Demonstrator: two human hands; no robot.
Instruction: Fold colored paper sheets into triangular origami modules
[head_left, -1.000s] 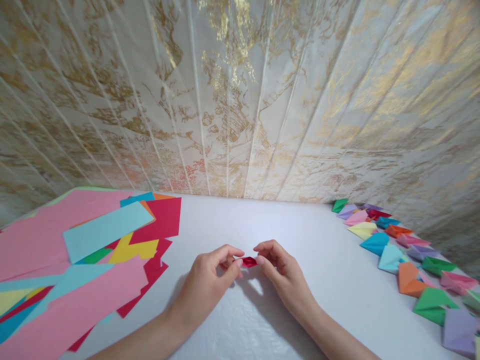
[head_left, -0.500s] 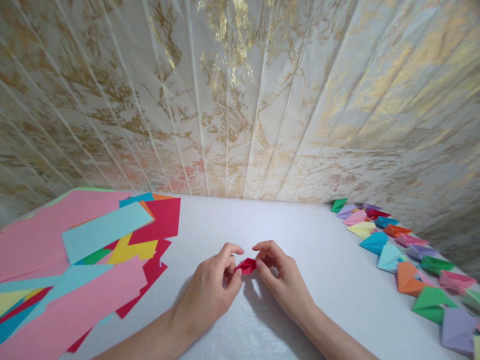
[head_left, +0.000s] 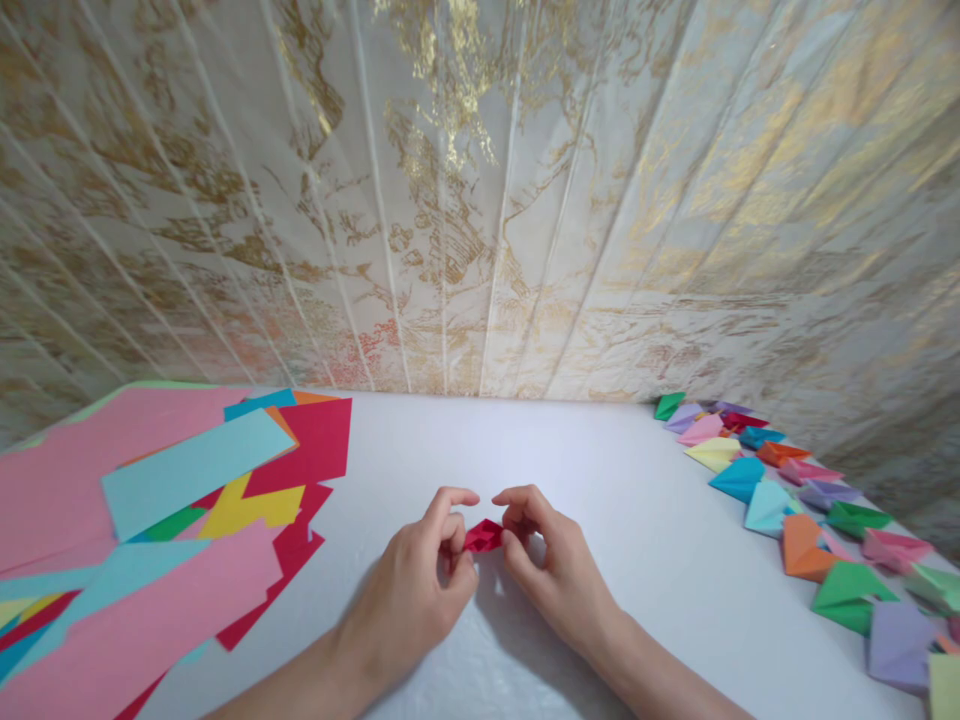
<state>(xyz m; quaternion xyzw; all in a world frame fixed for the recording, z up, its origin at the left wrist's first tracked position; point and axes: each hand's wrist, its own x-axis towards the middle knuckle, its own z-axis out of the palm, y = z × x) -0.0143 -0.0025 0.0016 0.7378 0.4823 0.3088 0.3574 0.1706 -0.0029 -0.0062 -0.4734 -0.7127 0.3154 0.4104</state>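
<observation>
A small folded piece of red paper (head_left: 484, 536) is held between my two hands, just above the white table (head_left: 495, 450). My left hand (head_left: 420, 570) pinches its left end between thumb and fingers, with the index finger arched above. At the right end, my right hand (head_left: 555, 560) grips it the same way, its index finger also raised and curved. The paper's upper side shows creased facets and a slit-like opening along the middle. Its two tips are hidden by my fingers.
On the left lie overlapping sheets and strips of coloured paper, among them a pink sheet (head_left: 165, 610), a light blue strip (head_left: 199, 475) and a red piece (head_left: 315, 445). Along the right edge run rows of folded paper shapes, including a green one (head_left: 851, 597). A gold-patterned curtain (head_left: 450, 200) hangs behind.
The red paper is tilted a little differently, so its central opening shows more clearly. Both hands keep their pinch. The whole view has shifted slightly.
</observation>
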